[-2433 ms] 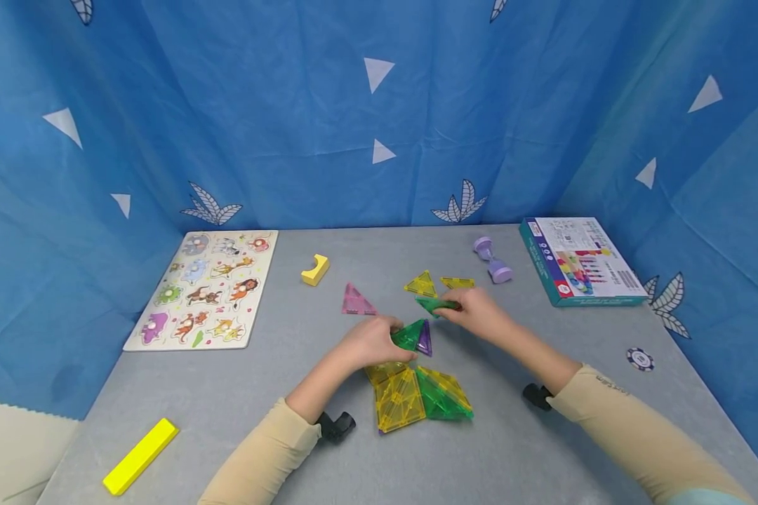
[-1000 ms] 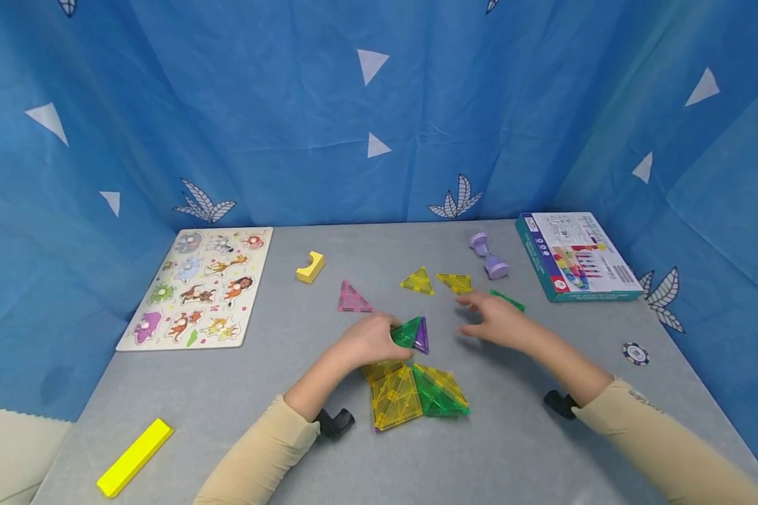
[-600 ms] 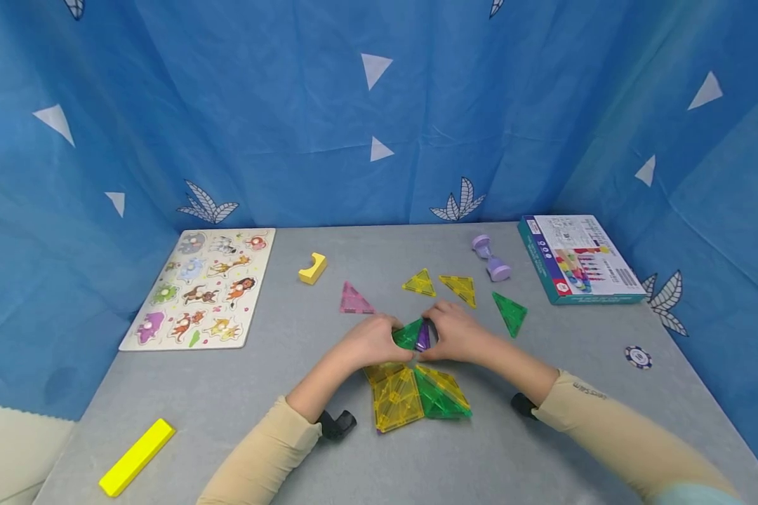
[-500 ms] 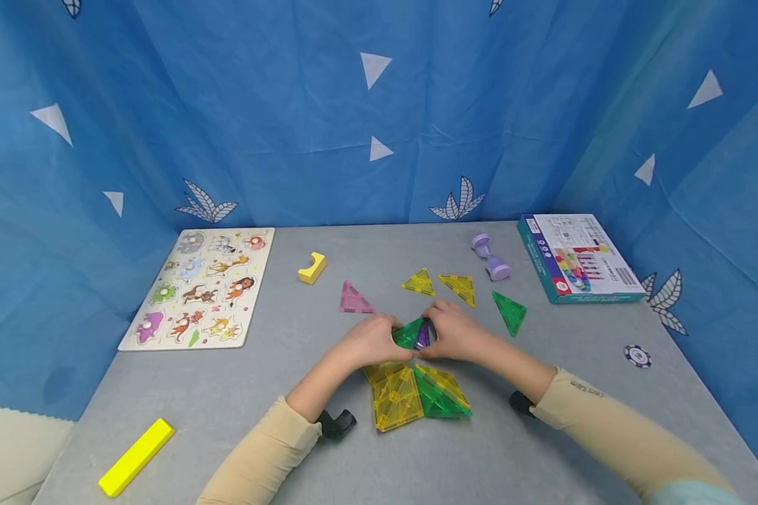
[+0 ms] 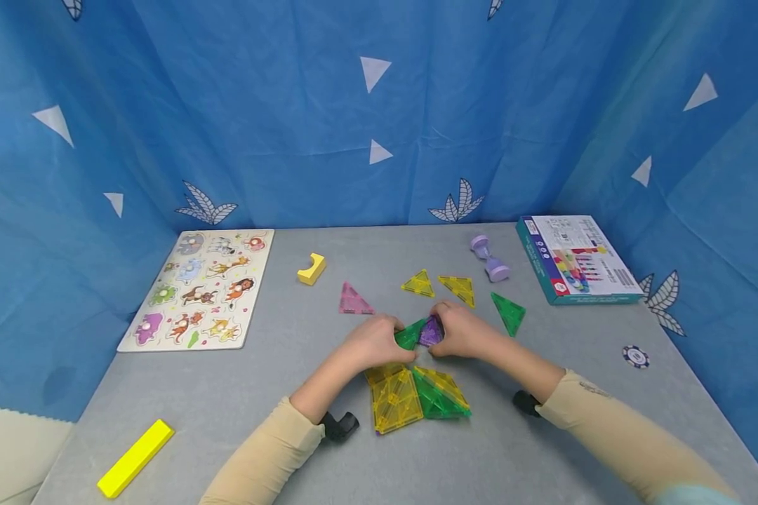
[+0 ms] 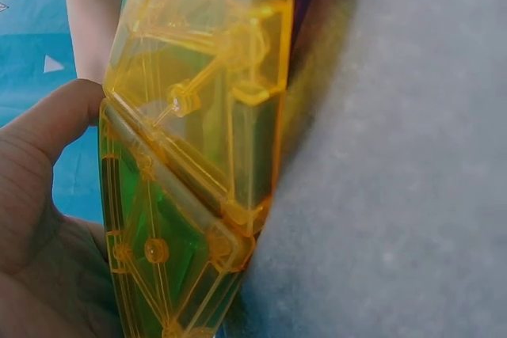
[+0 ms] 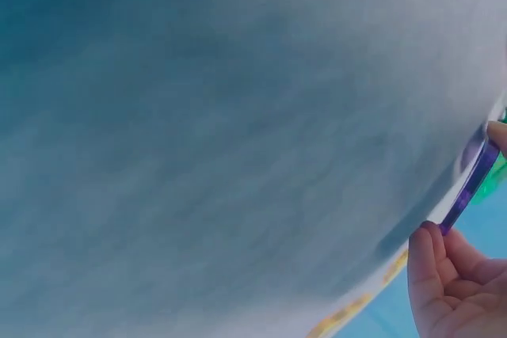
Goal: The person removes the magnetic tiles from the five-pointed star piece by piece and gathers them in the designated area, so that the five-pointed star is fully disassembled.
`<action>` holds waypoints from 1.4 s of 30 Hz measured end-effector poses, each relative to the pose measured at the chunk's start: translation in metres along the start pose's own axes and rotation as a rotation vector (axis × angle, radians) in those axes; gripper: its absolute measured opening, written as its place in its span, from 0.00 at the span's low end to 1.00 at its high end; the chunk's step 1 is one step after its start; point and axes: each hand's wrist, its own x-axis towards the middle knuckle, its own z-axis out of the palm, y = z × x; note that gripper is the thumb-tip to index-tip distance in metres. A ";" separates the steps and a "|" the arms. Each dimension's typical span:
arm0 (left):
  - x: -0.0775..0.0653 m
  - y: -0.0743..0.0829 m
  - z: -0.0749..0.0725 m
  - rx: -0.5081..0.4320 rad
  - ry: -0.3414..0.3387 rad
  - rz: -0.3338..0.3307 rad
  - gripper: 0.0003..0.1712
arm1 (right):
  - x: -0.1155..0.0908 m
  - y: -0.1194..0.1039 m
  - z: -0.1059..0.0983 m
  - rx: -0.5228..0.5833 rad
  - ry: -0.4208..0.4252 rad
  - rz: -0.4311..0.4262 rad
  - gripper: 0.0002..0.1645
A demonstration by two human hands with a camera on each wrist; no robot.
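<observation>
With the left hand [image 5: 374,342], grips a green tile [image 5: 409,336] just beyond a yellow-and-green tile cluster [image 5: 410,398] on the gray table [image 5: 518,456], and pinches a purple tile [image 5: 430,332] close beside the green one between thumb and fingers of the right hand [image 5: 460,331], left of a loose green triangle [image 5: 509,313].

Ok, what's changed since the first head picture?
The right hand carried the green triangle rightward, let it go, and now grips the purple tile, shifted slightly right. The left hand still grips its green tile; the pink triangle and long yellow bar stayed put.
</observation>
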 end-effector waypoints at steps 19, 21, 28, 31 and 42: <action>-0.006 -0.006 -0.003 -0.001 -0.003 -0.027 0.34 | -0.101 0.103 -0.049 0.108 0.049 0.249 0.42; -0.006 -0.006 -0.004 0.000 -0.005 -0.024 0.34 | -0.108 0.111 -0.048 0.082 0.043 0.257 0.42; -0.004 -0.006 -0.002 0.003 -0.014 -0.011 0.34 | -0.105 0.108 -0.048 -0.038 0.108 0.257 0.49; -0.004 -0.005 -0.001 -0.001 -0.014 -0.003 0.33 | -0.091 0.090 -0.046 -0.049 0.179 0.171 0.42; -0.001 -0.003 0.002 -0.020 -0.021 0.022 0.30 | -0.022 0.009 -0.009 -0.022 0.098 -0.312 0.21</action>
